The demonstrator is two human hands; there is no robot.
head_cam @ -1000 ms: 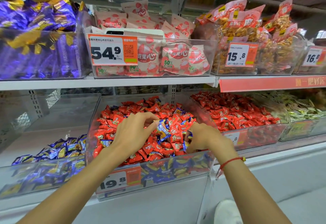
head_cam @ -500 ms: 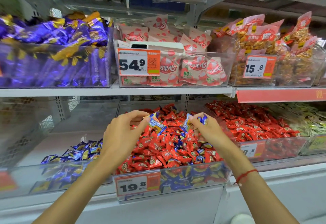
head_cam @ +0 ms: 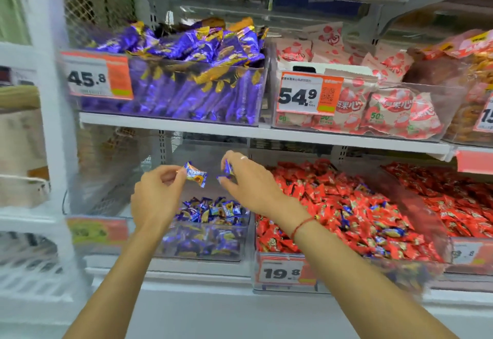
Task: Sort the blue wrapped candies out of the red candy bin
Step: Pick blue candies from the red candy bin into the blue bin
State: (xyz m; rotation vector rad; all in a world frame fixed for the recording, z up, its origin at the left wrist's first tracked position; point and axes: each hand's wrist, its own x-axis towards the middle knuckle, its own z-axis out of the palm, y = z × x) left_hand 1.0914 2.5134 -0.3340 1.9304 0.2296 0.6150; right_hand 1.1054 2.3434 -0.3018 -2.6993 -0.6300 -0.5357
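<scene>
My left hand [head_cam: 157, 194] pinches one blue wrapped candy [head_cam: 196, 174] by its end, above the clear bin of blue candies [head_cam: 208, 253] on the lower shelf. My right hand [head_cam: 248, 183] holds blue candies [head_cam: 228, 169] in its curled fingers, beside the left hand and over the same bin. A small heap of blue candies [head_cam: 213, 210] lies in that bin. To the right stands the red candy bin [head_cam: 282, 274] with the 19.8 price tag, heaped with red candies [head_cam: 333, 205] and several blue ones mixed in.
A second bin of red candies [head_cam: 453, 199] sits at the far right. The upper shelf [head_cam: 240, 131] carries bins of purple bars [head_cam: 186, 85], pink bags [head_cam: 373, 103] and snacks. A white shelf post [head_cam: 50, 98] stands at the left.
Both hands lifted out of the red candy bin with blue candies and moved left over the blue candy bin. The camera swung left with them.
</scene>
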